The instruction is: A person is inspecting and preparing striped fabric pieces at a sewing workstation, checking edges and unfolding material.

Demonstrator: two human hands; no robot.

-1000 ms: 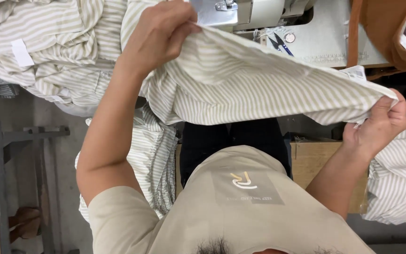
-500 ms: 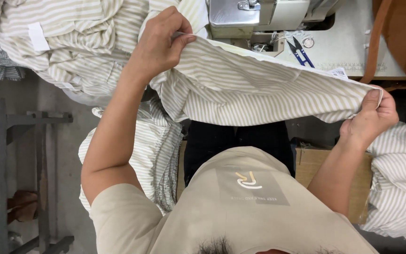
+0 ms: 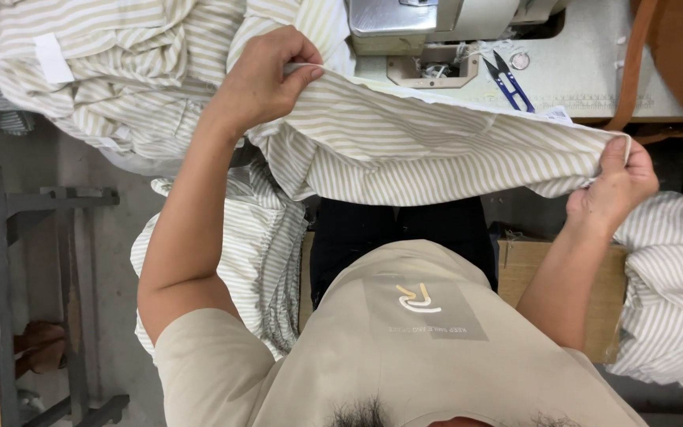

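Head view — left hand [image 3: 266, 83] and right hand [image 3: 614, 190] pinch striped fabric [image 3: 420, 154].

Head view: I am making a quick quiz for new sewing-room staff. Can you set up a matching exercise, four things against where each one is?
Things:
1. thread snips
2. left hand
3. right hand
4. cardboard box

Places:
A. pinching the right end of the striped fabric
B. lying on the sewing machine table, beside the machine
C. below the stretched fabric, by the person's right arm
D. holding the fabric's left end, raised near the machine

Pairs: 1-B, 2-D, 3-A, 4-C
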